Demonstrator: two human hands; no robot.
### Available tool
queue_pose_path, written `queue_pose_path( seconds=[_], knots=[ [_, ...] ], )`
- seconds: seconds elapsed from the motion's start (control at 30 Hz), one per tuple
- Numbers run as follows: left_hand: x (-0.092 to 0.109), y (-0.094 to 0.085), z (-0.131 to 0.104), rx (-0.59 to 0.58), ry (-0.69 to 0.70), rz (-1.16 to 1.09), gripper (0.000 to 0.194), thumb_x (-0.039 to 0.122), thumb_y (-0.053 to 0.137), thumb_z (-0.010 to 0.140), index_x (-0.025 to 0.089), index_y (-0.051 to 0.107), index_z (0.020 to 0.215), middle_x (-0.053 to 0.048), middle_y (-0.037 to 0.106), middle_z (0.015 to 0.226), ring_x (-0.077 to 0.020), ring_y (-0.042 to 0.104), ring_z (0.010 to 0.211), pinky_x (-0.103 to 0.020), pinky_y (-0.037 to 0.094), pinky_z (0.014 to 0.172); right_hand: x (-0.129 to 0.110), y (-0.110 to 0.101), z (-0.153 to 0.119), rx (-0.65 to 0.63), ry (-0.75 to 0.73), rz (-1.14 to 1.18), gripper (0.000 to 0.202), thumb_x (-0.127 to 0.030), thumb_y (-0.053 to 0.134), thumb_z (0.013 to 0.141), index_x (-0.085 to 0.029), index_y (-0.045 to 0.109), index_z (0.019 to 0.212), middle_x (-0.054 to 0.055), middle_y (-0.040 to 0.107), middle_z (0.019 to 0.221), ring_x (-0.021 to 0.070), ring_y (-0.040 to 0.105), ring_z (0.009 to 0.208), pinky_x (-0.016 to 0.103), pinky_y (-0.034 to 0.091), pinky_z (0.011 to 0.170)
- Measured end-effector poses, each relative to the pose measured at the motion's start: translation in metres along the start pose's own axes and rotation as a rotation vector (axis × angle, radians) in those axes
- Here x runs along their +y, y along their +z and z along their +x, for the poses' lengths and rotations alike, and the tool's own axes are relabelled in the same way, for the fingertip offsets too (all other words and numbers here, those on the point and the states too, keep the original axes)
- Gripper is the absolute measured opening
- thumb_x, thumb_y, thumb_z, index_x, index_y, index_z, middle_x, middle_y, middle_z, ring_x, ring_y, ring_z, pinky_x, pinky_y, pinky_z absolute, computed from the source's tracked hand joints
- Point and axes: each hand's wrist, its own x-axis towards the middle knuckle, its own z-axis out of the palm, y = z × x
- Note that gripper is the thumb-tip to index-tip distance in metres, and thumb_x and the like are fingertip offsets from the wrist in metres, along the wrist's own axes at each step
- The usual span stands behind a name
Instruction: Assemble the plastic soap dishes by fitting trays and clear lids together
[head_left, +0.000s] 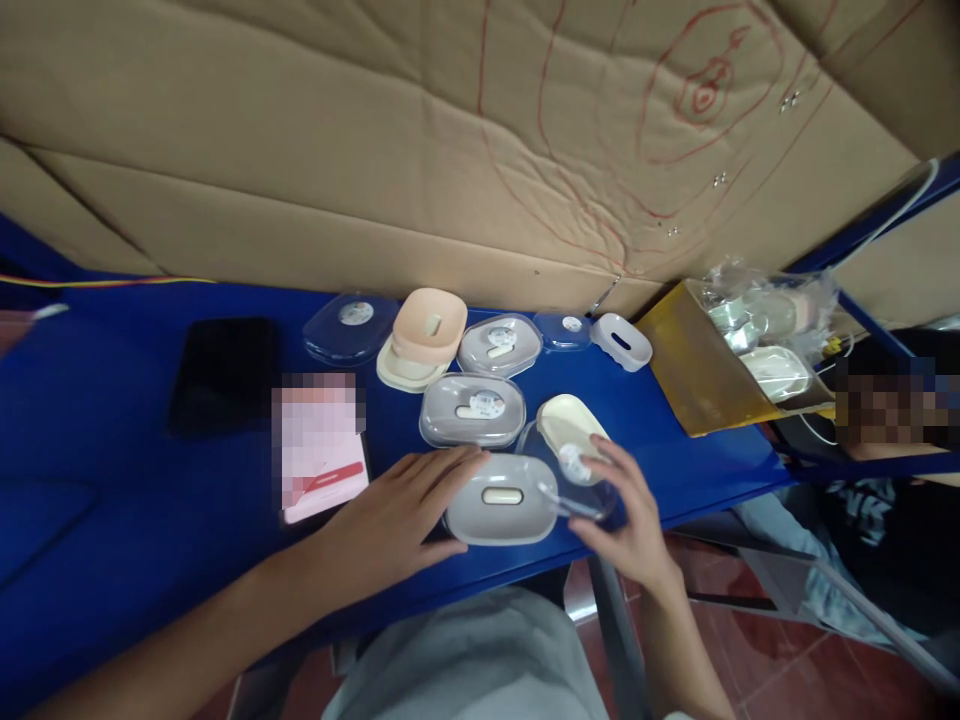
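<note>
A grey oval soap dish point(517, 515) with a cream slot insert lies near the table's front edge. My left hand point(412, 505) grips its left end, thumb low and fingers along the upper rim. To the right, my right hand point(626, 510) holds a clear plastic lid point(589, 500) by its right side, thumb and fingers apart around the edge. The lid bears a round sticker and is tilted, partly overlapping a cream dish part point(566, 415) behind it. Just beyond the grey dish sits a lidded grey soap dish point(439, 415) with a sticker.
Behind stand another lidded dish point(472, 350), a peach dish point(420, 320) on a cream part, clear lids point(330, 335) and a pale slotted tray point(626, 345). A box point(675, 370) of wrapped parts is right. Left lie a black object point(221, 375) and a phone-like pink item point(326, 490). Another person sits right.
</note>
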Motion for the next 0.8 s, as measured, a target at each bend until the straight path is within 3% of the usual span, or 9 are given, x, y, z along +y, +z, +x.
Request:
queue_pose_path(
  seconds=[0.13,0.43,0.57,0.7,0.8],
  knots=[
    [0.001,0.002,0.0,-0.001,-0.016,-0.011,0.085,0.048,0.068,0.105,0.027,0.024,0.175,-0.016,0.056,0.165,-0.0364,0.06,0.146,-0.05,0.051,0.115,-0.021,0.022,-0.015,-0.147,-0.12,0.045,0.06,-0.045,0.076,0.101,-0.031,0.055,0.156,0.015,0.056,0.162,0.0382,0.05,0.155,0.061,0.051,0.122],
    [-0.006,-0.002,0.003,-0.046,0.024,-0.026,0.098,0.058,0.074,0.099,0.028,0.022,0.176,-0.014,0.053,0.168,-0.0341,0.058,0.146,-0.047,0.047,0.117,-0.026,0.037,0.012,-0.237,-0.291,0.017,0.06,-0.042,0.072,0.105,-0.027,0.053,0.16,0.015,0.052,0.168,0.0348,0.039,0.163,0.06,0.046,0.127],
    [-0.004,-0.004,0.002,-0.045,0.015,-0.02,0.096,0.059,0.076,0.098,0.026,0.028,0.174,-0.013,0.054,0.167,-0.0341,0.057,0.145,-0.047,0.046,0.117,-0.026,0.037,0.011,-0.259,-0.282,0.036,0.06,-0.044,0.069,0.107,-0.028,0.052,0.163,0.013,0.05,0.17,0.0338,0.036,0.165,0.059,0.045,0.128],
    [0.002,-0.007,0.002,-0.038,0.0,-0.009,0.096,0.06,0.079,0.094,0.023,0.035,0.171,-0.014,0.057,0.163,-0.0353,0.059,0.141,-0.048,0.047,0.115,-0.019,0.029,0.009,-0.342,-0.256,0.071,0.067,-0.066,0.05,0.111,-0.031,0.046,0.167,0.01,0.044,0.176,0.0325,0.032,0.167,0.057,0.039,0.132],
    [0.005,-0.009,0.003,-0.035,-0.014,0.024,0.093,0.059,0.08,0.092,0.021,0.041,0.167,-0.014,0.06,0.161,-0.0361,0.061,0.139,-0.049,0.046,0.116,-0.001,0.021,0.005,-0.272,-0.14,0.011,0.068,-0.066,0.037,0.114,-0.03,0.037,0.172,0.01,0.043,0.176,0.0318,0.035,0.167,0.059,0.035,0.134]
  ],
)
